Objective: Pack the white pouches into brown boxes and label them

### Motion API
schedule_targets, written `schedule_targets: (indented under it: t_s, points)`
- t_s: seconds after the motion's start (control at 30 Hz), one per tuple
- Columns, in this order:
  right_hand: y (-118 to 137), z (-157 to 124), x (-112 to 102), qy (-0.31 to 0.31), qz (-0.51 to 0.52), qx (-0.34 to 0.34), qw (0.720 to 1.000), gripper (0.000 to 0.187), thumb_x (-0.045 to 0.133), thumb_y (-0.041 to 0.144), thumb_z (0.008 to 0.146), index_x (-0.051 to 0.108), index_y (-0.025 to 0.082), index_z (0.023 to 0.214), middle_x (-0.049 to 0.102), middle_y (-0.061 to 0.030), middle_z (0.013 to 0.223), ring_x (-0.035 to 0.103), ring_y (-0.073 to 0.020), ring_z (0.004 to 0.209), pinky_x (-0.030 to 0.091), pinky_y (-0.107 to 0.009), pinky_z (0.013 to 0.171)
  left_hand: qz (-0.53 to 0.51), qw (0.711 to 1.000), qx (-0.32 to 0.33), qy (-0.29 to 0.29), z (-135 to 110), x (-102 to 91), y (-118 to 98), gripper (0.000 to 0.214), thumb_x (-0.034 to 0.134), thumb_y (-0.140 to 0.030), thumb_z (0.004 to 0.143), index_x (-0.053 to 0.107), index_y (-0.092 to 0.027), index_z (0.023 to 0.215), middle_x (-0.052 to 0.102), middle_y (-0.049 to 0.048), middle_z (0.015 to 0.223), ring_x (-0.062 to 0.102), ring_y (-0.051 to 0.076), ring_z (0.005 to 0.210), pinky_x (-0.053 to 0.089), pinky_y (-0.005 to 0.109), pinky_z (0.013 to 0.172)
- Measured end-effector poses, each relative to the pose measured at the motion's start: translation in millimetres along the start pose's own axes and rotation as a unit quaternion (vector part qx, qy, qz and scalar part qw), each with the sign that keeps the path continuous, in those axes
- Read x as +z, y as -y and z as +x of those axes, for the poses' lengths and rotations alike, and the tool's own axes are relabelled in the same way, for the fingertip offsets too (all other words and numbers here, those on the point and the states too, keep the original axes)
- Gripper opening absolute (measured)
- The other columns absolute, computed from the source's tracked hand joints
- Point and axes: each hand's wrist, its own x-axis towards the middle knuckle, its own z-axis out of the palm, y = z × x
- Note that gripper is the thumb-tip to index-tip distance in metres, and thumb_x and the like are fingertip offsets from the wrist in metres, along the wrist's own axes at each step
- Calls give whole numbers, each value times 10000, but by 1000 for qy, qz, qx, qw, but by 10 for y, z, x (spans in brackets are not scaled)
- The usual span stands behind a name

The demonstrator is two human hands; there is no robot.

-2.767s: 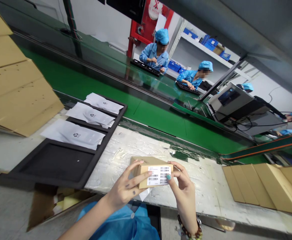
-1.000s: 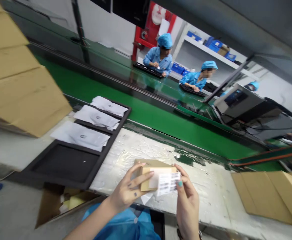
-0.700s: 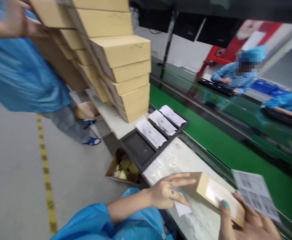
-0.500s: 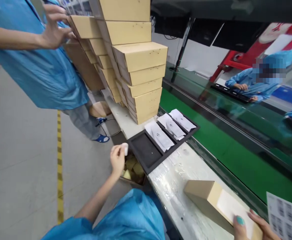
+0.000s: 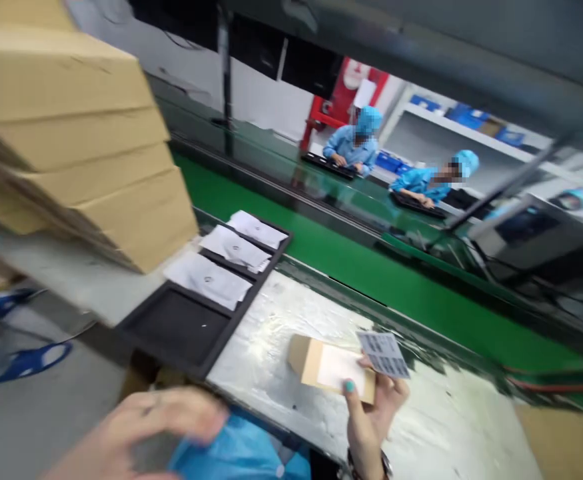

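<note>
My right hand (image 5: 371, 417) grips a small brown cardboard box (image 5: 316, 363) at its near end, thumb on a white patch on the box's side. A peeled barcode label (image 5: 384, 353) sticks up from the same hand's fingers, above the box. The box rests over the white worktable (image 5: 281, 333). My left hand (image 5: 156, 420) is low at the table's front edge, smeared by motion; its fingers look loosely spread and I see nothing in it.
A black tray (image 5: 181, 330) with three white pouches (image 5: 208, 280) lies left of the box. A stack of brown cartons (image 5: 86, 167) stands at the far left. A green conveyor belt (image 5: 371, 273) runs behind the table. Co-workers in blue (image 5: 354, 143) sit across it.
The barcode label has come off the box and stays in my right hand. My left hand let go of the box, reached down left with a scrap, and now swings back toward the table.
</note>
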Motion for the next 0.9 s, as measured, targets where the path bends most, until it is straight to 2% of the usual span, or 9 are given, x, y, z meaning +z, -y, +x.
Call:
schedule_targets:
  t_s: [0.03,0.07,0.13,0.2,0.3,0.43,0.6,0.77,0.9]
  points:
    - [8,-28,-15,4,1,7,1000,458,714,291,837,399,281,1170,617,-53,1080,603,-253,1099,438,-445,951,14,1000,-19,17,250,194,-74,738,862,-468,660,585,-358,1335,613,63,1370,645,309,1172,588,436,937]
    - [26,-51,-29,9,6,16,1000,453,705,298,852,402,288,1189,615,-50,1082,609,-243,1073,449,-423,926,13,999,-35,-18,514,424,-147,948,882,-395,653,420,-314,1476,451,121,1516,513,352,1330,531,496,1018]
    - [91,-65,-69,22,33,35,999,440,686,365,879,428,290,1228,604,-62,1106,607,-244,1049,462,-406,891,-28,1000,5,11,988,910,-267,1095,868,-293,686,208,-291,1561,261,153,1610,336,365,1451,447,538,1099]
    - [187,-29,-144,38,63,60,996,334,626,468,913,526,265,1159,567,-86,1155,570,-273,1111,451,-422,911,-96,992,53,65,1276,1308,-320,1069,818,-225,744,138,-296,1567,425,142,1521,429,315,1401,441,512,1115]
    - [339,95,-287,48,81,111,989,257,574,465,950,609,226,863,509,-81,1208,487,-304,1236,407,-436,985,-146,985,62,72,1318,1614,-304,933,741,-186,811,174,-293,1544,601,95,1334,510,281,1325,422,515,1135]
    - [439,230,-364,83,33,154,984,166,658,305,913,616,220,777,512,-73,1232,486,-317,1270,431,-429,967,-142,988,65,7,1112,1695,-281,834,708,-235,853,217,-254,1527,578,119,1342,454,317,1365,340,592,1171]
    - [440,239,-342,94,-19,163,982,148,664,261,903,631,214,766,533,-91,1268,500,-325,1273,458,-437,952,-135,985,104,-30,1081,1722,-271,813,664,-163,873,206,-185,1544,540,166,1357,411,325,1391,382,602,1147]
    - [443,273,-409,120,-19,175,977,118,672,246,896,649,216,784,550,-95,1271,503,-329,1282,462,-461,974,-159,961,189,-121,1134,1712,-289,836,783,-136,778,327,-158,1478,546,163,1262,571,300,1215,402,630,1131]
    - [450,295,-423,130,-2,187,974,132,664,248,903,650,211,778,556,-94,1268,490,-334,1296,432,-488,1012,-165,955,194,-150,1151,1654,-339,800,861,-213,717,420,-160,1383,526,136,1205,609,283,1144,440,612,1114]
